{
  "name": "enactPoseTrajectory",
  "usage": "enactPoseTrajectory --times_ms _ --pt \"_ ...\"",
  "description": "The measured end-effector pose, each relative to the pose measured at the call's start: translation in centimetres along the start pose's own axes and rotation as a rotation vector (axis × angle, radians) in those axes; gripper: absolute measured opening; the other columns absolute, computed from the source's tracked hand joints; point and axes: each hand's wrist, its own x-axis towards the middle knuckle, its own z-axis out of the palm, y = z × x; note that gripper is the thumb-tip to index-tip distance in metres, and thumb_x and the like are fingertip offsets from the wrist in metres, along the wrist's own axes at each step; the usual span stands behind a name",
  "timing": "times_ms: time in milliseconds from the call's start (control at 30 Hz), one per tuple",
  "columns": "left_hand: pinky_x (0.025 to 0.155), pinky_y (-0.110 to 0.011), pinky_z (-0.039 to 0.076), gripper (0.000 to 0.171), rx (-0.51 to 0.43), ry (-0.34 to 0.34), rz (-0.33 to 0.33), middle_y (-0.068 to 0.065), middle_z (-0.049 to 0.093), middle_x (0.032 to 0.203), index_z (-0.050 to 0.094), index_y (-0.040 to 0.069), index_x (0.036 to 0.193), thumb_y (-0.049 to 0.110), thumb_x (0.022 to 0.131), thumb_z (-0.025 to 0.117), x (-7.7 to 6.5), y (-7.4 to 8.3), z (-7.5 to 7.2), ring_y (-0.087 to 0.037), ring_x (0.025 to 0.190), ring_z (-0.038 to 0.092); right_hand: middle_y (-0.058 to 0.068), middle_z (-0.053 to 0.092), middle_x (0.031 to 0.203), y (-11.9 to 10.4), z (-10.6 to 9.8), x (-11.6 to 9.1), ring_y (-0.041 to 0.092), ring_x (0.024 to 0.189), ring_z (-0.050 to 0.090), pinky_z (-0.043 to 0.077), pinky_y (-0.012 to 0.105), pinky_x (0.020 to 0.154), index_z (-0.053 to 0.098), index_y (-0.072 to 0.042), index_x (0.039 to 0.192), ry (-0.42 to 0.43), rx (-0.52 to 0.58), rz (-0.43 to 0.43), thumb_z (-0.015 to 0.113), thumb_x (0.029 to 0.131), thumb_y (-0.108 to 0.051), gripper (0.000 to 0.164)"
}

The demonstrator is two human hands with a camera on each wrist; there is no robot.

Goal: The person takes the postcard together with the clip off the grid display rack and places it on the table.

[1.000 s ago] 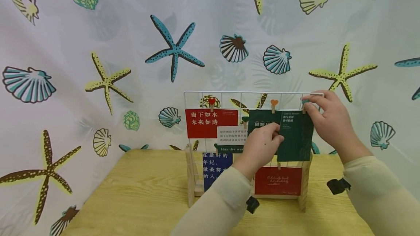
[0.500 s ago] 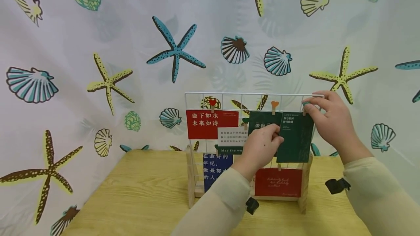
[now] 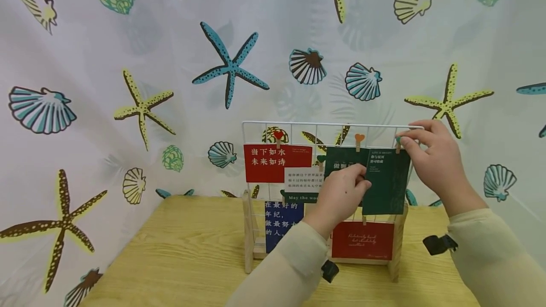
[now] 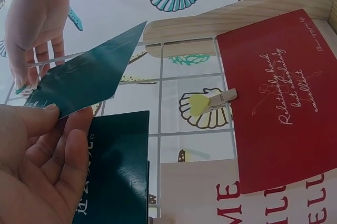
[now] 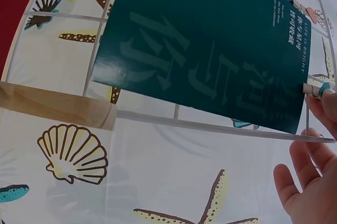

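Note:
A dark green card [image 3: 385,188] with white print stands upright at the upper right of a white wire grid [image 3: 315,131]. My left hand [image 3: 340,194] pinches its left edge between thumb and fingers; in the left wrist view the card [image 4: 97,74] slants away from the grid. At the card's top right corner, my right hand [image 3: 436,161] pinches a small wooden clothespin [image 3: 398,142] with a teal heart. The right wrist view shows the clothespin [image 5: 311,90] at the card's edge, by the wires. Whether it grips both card and wire, I cannot tell.
Wooden feet [image 3: 395,250] hold the grid on a wooden table [image 3: 179,245]. Several cards hang there: a red one [image 3: 277,172], a blue one [image 3: 279,221], another green one [image 3: 341,155] and a lower red one [image 3: 362,240]. An orange-heart clothespin [image 3: 359,141] sits beside the held card.
The whole scene sits slightly lower in the head view. Both hands keep their hold on the card and the clothespin, with hardly any movement.

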Motion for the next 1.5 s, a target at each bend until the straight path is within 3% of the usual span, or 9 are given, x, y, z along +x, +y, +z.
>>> enactPoseTrajectory --times_ms 600,900,1500 --pt "0.066 -0.021 0.050 0.026 0.027 0.001 0.021 0.008 0.067 0.094 0.067 0.014 0.125 0.024 0.101 0.065 0.24 -0.10 0.19 -0.007 0.072 0.057 0.017 0.052 0.128 0.19 0.14 -0.23 0.040 0.117 0.049 0.042 0.062 0.092 0.074 0.001 0.109 0.012 0.034 0.021 0.055 0.105 -0.022 0.030" --pt "0.067 -0.020 0.049 0.026 0.047 0.003 0.023 0.008 0.067 0.095 0.067 0.013 0.125 0.024 0.101 0.065 0.15 0.06 0.05 -0.006 0.072 0.057 0.018 0.050 0.128 0.11 0.11 -0.51 0.041 0.109 0.052 0.045 0.059 0.087 0.072 0.002 0.111 0.018 0.049 0.041 0.053 0.106 -0.023 0.032" --pt "0.066 -0.020 0.049 0.025 0.047 -0.006 0.013 0.008 0.067 0.094 0.067 0.014 0.124 0.024 0.101 0.065 0.03 0.07 -0.03 -0.006 0.071 0.057 0.019 0.047 0.126 -0.04 0.00 -0.45 0.038 0.112 0.047 0.043 0.057 0.089 0.072 0.001 0.113 0.033 0.066 0.066 0.052 0.107 -0.025 0.033"
